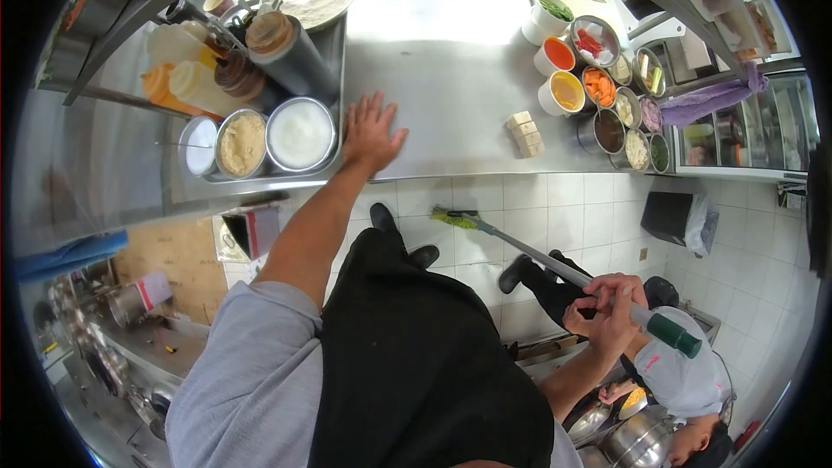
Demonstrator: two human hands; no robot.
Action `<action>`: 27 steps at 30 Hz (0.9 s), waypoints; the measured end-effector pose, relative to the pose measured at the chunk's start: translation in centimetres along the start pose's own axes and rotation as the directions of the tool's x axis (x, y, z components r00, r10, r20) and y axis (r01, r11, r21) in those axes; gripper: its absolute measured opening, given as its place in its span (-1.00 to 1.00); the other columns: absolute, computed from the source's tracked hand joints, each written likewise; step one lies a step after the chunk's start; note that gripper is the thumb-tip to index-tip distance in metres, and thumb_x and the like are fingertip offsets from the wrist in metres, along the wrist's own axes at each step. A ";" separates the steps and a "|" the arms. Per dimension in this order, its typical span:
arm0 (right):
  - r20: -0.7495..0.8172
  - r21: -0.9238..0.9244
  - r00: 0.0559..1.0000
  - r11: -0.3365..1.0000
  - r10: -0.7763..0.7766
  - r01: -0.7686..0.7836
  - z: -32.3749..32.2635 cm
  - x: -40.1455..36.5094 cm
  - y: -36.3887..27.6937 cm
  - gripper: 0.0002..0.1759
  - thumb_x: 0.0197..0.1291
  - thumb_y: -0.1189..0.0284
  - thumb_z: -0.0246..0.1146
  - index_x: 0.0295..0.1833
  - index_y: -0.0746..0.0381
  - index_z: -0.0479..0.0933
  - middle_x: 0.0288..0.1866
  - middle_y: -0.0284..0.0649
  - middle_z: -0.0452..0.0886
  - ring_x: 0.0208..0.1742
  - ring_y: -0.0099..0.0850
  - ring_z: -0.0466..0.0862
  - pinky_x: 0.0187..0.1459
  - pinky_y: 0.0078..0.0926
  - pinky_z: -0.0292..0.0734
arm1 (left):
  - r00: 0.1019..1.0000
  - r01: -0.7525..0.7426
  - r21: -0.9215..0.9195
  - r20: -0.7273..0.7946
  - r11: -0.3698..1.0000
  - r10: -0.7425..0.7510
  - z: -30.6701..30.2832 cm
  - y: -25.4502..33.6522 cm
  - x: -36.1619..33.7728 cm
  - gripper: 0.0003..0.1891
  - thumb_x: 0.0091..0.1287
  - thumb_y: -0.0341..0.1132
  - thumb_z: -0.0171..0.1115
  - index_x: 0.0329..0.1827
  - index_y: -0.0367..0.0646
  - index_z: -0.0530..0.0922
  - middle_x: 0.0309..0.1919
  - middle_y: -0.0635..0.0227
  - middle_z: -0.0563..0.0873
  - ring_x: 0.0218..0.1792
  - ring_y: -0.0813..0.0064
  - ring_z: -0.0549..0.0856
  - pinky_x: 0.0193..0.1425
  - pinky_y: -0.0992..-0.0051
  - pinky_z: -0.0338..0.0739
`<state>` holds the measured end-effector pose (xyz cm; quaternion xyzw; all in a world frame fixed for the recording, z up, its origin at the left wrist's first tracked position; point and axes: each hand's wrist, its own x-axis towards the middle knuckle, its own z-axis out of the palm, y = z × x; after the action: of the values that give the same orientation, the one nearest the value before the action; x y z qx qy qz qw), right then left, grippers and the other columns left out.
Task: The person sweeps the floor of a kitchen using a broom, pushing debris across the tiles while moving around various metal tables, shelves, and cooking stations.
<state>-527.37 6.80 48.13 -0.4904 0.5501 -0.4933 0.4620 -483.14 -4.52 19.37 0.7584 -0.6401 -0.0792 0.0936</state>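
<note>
Bracing on the counter, broom in hand, in a working kitchen.

We see the left hand (371,134) flat on the edge of the steel counter (451,69), fingers spread wide and holding nothing, just beside a tray of tubs (260,177). The right hand (607,308) is wrapped round the broom (520,247), fingers clamped on its shaft just short of the green grip (676,335). The broom slants across the white floor tiles (537,204), its shaft dull silver and its yellow-green bristle head (455,219) down near the person's black shoes (381,215). We judge this to be the sweeping step. The next stroke would call for drawing the head along the tiles and keeping it clear of the co-worker (685,377) crouched close by (whose dark legs lie right by the shaft).
</note>
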 end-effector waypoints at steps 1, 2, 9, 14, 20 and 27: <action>0.001 -0.008 1.000 1.000 0.005 -0.005 0.0 0.0 0.0 -0.56 0.67 0.21 0.20 -0.15 0.41 0.50 -0.39 -0.14 0.52 -0.32 -0.41 0.66 -0.41 -0.44 0.83 | 1.000 0.001 0.001 0.004 1.000 -0.001 -0.1 0.0 0.0 -0.30 0.56 0.15 0.18 0.68 0.04 0.43 0.78 0.15 0.20 0.79 0.05 0.09 0.87 -0.02 -0.16; 0.003 -0.016 1.000 1.000 0.011 -0.010 0.1 -0.1 -0.1 -0.56 0.68 0.21 0.20 -0.15 0.41 0.50 -0.39 -0.14 0.53 -0.31 -0.41 0.66 -0.41 -0.44 0.83 | 1.000 0.002 0.002 0.007 1.000 -0.002 -0.2 0.0 -0.1 -0.30 0.56 0.15 0.18 0.68 0.04 0.43 0.79 0.15 0.19 0.80 0.05 0.08 0.87 -0.02 -0.16; 0.036 -0.010 0.999 1.000 0.006 -0.005 0.4 0.2 -0.2 -0.58 0.68 0.24 0.17 -0.16 0.41 0.51 -0.38 -0.13 0.53 -0.30 -0.42 0.65 -0.42 -0.45 0.83 | 0.999 0.012 -0.011 0.033 1.000 -0.011 -0.7 0.1 -0.1 -0.30 0.58 0.15 0.16 0.69 0.04 0.42 0.79 0.14 0.18 0.80 0.04 0.07 0.87 -0.02 -0.16; 0.030 -0.023 0.999 1.000 0.010 -0.009 0.6 0.2 -0.2 -0.59 0.70 0.25 0.15 -0.15 0.40 0.51 -0.37 -0.13 0.54 -0.31 -0.44 0.65 -0.41 -0.46 0.83 | 1.000 0.007 -0.013 0.024 1.000 -0.006 -0.5 0.1 -0.1 -0.29 0.57 0.15 0.16 0.69 0.04 0.42 0.78 0.13 0.19 0.80 0.04 0.07 0.87 -0.02 -0.15; 0.046 -0.006 0.999 1.000 -0.004 0.004 0.7 0.2 -0.2 -0.58 0.70 0.24 0.16 -0.15 0.41 0.51 -0.37 -0.13 0.55 -0.30 -0.45 0.65 -0.40 -0.47 0.83 | 1.000 0.000 -0.004 0.016 1.000 0.000 -0.5 0.1 -0.1 -0.30 0.56 0.15 0.17 0.69 0.04 0.43 0.78 0.14 0.20 0.80 0.05 0.08 0.87 -0.02 -0.15; 0.021 -0.020 1.000 1.000 0.005 -0.005 0.7 0.1 -0.3 -0.57 0.68 0.21 0.20 -0.16 0.40 0.51 -0.38 -0.13 0.54 -0.31 -0.44 0.66 -0.42 -0.46 0.82 | 1.000 0.005 -0.004 0.015 1.000 -0.005 -0.8 0.2 -0.1 -0.31 0.57 0.15 0.17 0.68 0.05 0.44 0.78 0.15 0.19 0.80 0.07 0.08 0.87 -0.02 -0.16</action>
<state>-526.65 6.66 48.34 -0.4988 0.5511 -0.4815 0.4643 -483.19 -4.41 20.24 0.7593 -0.6387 -0.0864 0.0900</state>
